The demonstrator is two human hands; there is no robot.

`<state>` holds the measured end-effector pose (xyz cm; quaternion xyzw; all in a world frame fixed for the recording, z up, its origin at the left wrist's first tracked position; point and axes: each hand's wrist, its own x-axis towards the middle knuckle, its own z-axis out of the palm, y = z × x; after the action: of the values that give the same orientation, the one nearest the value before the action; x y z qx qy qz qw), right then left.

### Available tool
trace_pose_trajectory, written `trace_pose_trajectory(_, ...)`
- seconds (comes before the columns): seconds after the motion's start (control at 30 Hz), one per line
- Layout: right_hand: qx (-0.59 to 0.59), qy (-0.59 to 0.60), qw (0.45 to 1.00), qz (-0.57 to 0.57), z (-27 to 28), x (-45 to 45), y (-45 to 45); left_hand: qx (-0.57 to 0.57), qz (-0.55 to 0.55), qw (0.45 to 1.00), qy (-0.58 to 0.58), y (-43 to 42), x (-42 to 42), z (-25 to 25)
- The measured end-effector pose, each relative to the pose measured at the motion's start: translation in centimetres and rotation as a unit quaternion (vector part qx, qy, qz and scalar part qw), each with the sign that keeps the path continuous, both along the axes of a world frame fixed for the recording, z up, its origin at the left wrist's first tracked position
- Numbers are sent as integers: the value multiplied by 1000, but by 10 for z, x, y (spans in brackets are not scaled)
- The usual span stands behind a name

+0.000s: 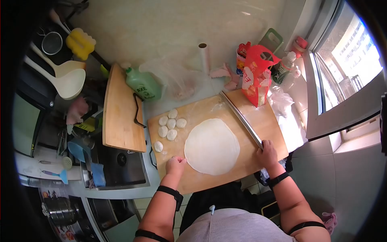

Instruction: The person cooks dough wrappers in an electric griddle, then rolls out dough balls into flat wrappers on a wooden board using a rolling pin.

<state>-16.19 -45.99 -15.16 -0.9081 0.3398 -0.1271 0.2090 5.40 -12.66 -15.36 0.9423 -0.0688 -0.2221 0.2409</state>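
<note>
A wide, round sheet of rolled dough (212,146) lies flat on the wooden board (193,186). At its left edge, my left hand (175,165) has its thumb and fingers pinched together on the rim of the dough. My right hand (268,154) is wrapped round the near end of a long metal rolling pin (243,120). The pin rests slantwise across the board, to the right of the sheet and apart from it. Several small dough balls (171,124) sit at the board's left side.
Behind the board stand a green detergent bottle (143,84), an upright roll (204,58) and a red bag (256,76). A second wooden board (121,111) leans over the sink (121,171) at left. Ladles (69,82) hang beyond it. An open window (342,109) borders the right.
</note>
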Motion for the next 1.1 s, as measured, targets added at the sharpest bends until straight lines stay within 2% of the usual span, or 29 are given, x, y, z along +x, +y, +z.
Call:
trace_pose_trajectory(0.17, -61, 47, 996, 38, 7, -2, -13, 31, -47, 998, 7, 1, 5, 2)
trace_pose_trajectory(0.23, -53, 29, 998, 30, 25, 16, -15, -12, -47, 999, -2, 6, 7, -12)
trace_pose_trajectory(0.3, -80, -82, 992, 55, 52, 46, -26, -46, -49, 998, -8, 11, 9, -22)
trace_pose_trajectory(0.37, -88, -116, 989, 5, 81, 82, -45, -94, -35, 994, 47, 13, 13, -24)
trace_pose_trajectory(0.43, -119, -187, 975, -22, 104, 117, -73, -92, -54, 993, 55, 11, 11, -8)
trace_pose_trajectory(0.53, -155, -213, 964, -27, 138, 159, -104, -106, -70, 989, 75, 11, 9, 1)
trace_pose_trajectory(0.6, -179, -156, 970, 57, 148, 182, -126, -122, -63, 987, 89, 13, 6, 1)
trace_pose_trajectory(0.63, -177, -156, 970, 65, 145, 194, -140, -125, -63, 986, 86, 14, 5, 1)
trace_pose_trajectory(0.67, -167, 6, 981, 102, 139, 206, -153, -128, -63, 986, 84, 15, 3, 0)
trace_pose_trajectory(0.7, -154, 170, 964, 137, 134, 216, -165, -127, -52, 987, 85, 15, 2, -2)
trace_pose_trajectory(0.73, -193, 256, 928, 192, 131, 226, -174, -136, -53, 985, 87, 16, 1, -5)
trace_pose_trajectory(0.77, -194, 256, 924, 206, 123, 236, -183, -144, -53, 984, 88, 16, 0, -8)
trace_pose_trajectory(0.83, -320, 423, 804, 267, 96, 256, -198, -140, -36, 985, 97, 13, -3, -2)
trace_pose_trajectory(0.87, -248, 341, 883, 207, 89, 259, -201, -136, -36, 985, 103, 12, -3, 2)
trace_pose_trajectory(0.97, -254, 362, 856, 268, 56, 271, -213, -98, -10, 989, 113, 6, -5, 17)
trace_pose_trajectory(1.1, -260, 383, 832, 305, 50, 275, -213, -76, 8, 992, 105, 1, -8, 25)
